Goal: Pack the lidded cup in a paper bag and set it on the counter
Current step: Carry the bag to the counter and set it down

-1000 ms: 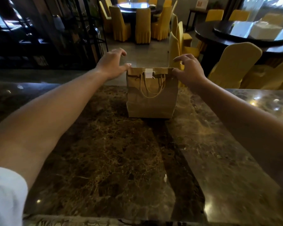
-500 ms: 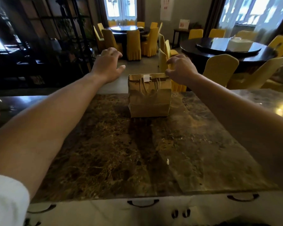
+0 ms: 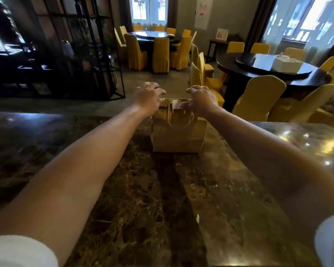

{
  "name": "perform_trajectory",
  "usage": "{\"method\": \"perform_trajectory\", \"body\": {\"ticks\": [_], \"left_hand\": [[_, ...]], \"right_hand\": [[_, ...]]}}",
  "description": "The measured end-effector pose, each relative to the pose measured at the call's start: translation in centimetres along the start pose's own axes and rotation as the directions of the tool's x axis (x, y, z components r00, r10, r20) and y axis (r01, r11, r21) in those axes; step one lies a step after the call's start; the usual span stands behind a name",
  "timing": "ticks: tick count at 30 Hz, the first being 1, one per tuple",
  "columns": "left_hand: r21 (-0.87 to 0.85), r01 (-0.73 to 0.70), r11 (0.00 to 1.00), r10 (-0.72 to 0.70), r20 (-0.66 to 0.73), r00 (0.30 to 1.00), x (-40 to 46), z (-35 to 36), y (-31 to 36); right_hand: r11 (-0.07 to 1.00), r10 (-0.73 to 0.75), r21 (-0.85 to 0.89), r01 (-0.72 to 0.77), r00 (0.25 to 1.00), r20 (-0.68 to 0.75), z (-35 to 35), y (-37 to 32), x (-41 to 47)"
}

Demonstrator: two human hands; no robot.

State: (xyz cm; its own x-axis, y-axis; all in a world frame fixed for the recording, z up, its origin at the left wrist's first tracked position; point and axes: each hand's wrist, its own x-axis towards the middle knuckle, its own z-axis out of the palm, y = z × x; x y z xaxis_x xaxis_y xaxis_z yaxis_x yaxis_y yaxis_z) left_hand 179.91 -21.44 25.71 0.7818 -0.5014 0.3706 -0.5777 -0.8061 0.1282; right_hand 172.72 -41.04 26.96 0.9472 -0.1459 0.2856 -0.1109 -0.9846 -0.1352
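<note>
Item: paper bag (image 3: 178, 134), brown kraft, standing upright on the dark marble counter (image 3: 123, 189) toward its far edge. Top folded over and closed with a white sticker (image 3: 176, 104); twine handles hang down the near face.

Contents: the lidded cup is not visible (presumably inside).

Hands: left hand (image 3: 148, 97) and right hand (image 3: 201, 99) sit at opposite top corners, fingers curled over the folded edge and touching it; whether they pinch the paper or merely press cannot be told.

Handling, by judgement: light, thin-walled, easily creased or crushed; liable to tip, with liquid likely within. Best taken by the handles or supported under the base, kept upright.
</note>
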Motion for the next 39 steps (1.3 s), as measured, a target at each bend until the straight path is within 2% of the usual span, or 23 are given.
{"method": "perform_trajectory", "body": {"ticks": [6,10,14,21,25,28,31,39], "left_hand": [[-0.040,-0.025,0.999,0.029,0.104,0.994,4.6,3.4,0.1],[-0.161,0.008,0.987,0.032,0.247,0.968,5.8,4.5,-0.3],[-0.299,0.030,0.954,0.059,0.283,0.957,6.1,4.2,-0.3],[-0.283,-0.059,0.957,0.136,0.258,0.956,6.1,4.2,0.0],[-0.285,-0.101,0.953,0.176,0.251,0.952,6.1,4.2,0.3],[-0.302,-0.086,0.949,0.165,0.245,0.955,5.9,4.1,0.1],[-0.332,-0.051,0.942,0.139,0.248,0.959,5.7,3.9,-0.1],[-0.342,0.029,0.939,0.061,0.251,0.966,4.9,3.5,-0.5]], "right_hand": [[0.995,-0.096,0.051,0.089,0.984,0.154,2.5,0.7,5.1],[0.990,-0.104,0.123,0.070,0.948,0.299,3.0,0.8,6.7],[0.984,-0.083,0.179,0.013,0.919,0.386,2.4,0.8,7.1],[0.978,-0.119,0.203,0.041,0.914,0.389,2.6,1.0,7.1],[0.981,-0.122,0.191,0.039,0.886,0.446,2.2,1.7,7.2],[0.991,-0.091,0.130,0.031,0.868,0.489,2.3,2.6,7.4],[0.992,-0.091,0.121,0.038,0.878,0.469,2.3,2.8,7.3],[0.976,-0.093,0.218,-0.009,0.887,0.452,1.0,2.7,6.7]]}}
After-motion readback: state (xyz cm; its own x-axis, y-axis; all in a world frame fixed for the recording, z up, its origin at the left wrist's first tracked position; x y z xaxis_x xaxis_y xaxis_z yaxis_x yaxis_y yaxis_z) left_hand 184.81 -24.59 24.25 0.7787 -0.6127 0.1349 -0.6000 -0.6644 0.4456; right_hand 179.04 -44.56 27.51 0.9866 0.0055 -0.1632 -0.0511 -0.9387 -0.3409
